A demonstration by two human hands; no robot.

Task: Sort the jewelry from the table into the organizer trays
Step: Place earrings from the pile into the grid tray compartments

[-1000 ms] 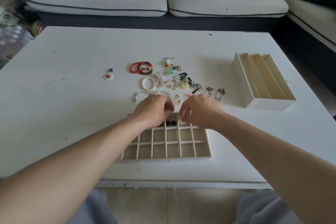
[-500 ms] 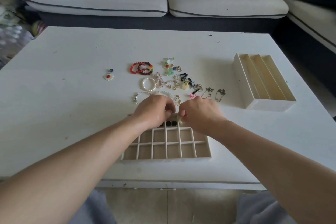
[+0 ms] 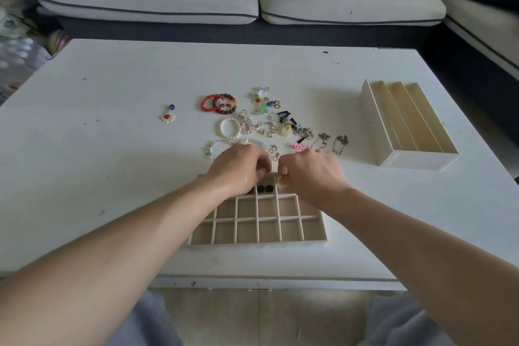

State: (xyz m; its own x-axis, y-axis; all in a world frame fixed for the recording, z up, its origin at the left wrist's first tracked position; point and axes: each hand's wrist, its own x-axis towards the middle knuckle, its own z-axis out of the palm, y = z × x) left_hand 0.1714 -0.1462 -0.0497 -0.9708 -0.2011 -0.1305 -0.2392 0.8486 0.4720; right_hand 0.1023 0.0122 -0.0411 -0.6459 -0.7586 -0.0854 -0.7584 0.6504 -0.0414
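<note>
At centre frame, hands: left hand (image 3: 238, 168) and right hand (image 3: 309, 174) meet knuckle to knuckle over the far row of the grid tray (image 3: 258, 243).
Right hand: thumb and finger pinch a small yellow piece (image 3: 279, 179) just above a far-row cell.
Left hand: fingers curled under; I cannot tell whether they hold anything.
Tray: two black pieces (image 3: 265, 189) lie in a far-row cell.
Jewelry: most sits loose in a pile (image 3: 269, 123) above the hands on the table (image 3: 112, 177); a pendant (image 3: 168, 116) lies apart at left; a slotted tray (image 3: 415, 154) stands at right.
Risk: the yellow piece, held only at the tips, may slip into the wrong cell or bounce out; a wrist could nudge the grid tray.
Hidden: the hands cover the other far-row cells and part of a bracelet; the pile's small pieces are tangled and hard to tell apart.
</note>
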